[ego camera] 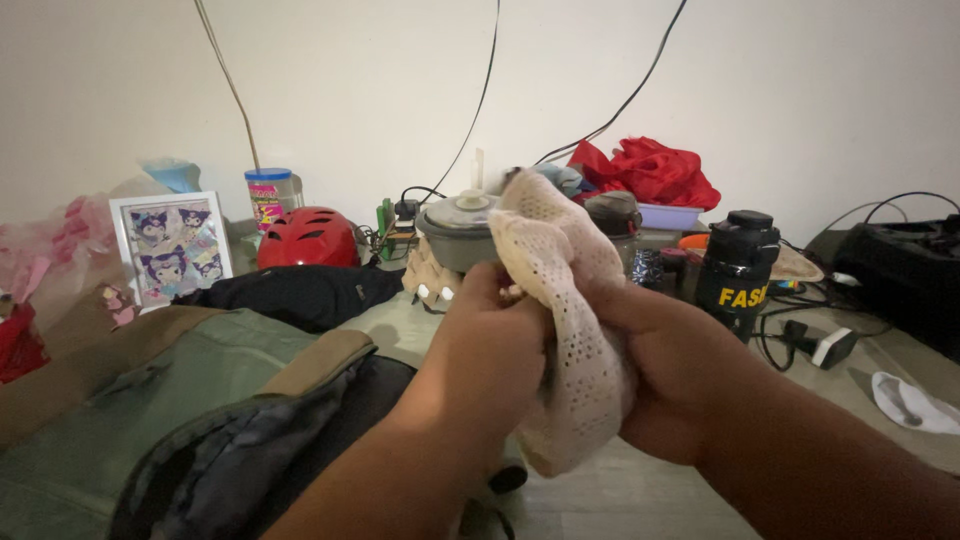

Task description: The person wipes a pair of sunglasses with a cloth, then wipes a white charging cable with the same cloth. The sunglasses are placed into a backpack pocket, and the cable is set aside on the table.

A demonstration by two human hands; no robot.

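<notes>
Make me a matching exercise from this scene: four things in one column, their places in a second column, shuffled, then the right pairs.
Things:
1. cream knit cloth
2. red helmet
3. black bottle
4. framed cartoon picture

Places:
A. far left, leaning upright
B. right of the hands
C. gripped by left hand and right hand
D. behind the dark clothes, left of the grey pot

Pairs: 1-C, 2-D, 3-B, 4-A

Left hand (490, 335), right hand (665, 370) both gripping cream perforated cloth (565, 300); red helmet (308, 237) behind.

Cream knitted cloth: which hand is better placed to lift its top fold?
Probably the left hand: it grips the cream knitted cloth higher, near the fold. The right hand holds lower.
</notes>
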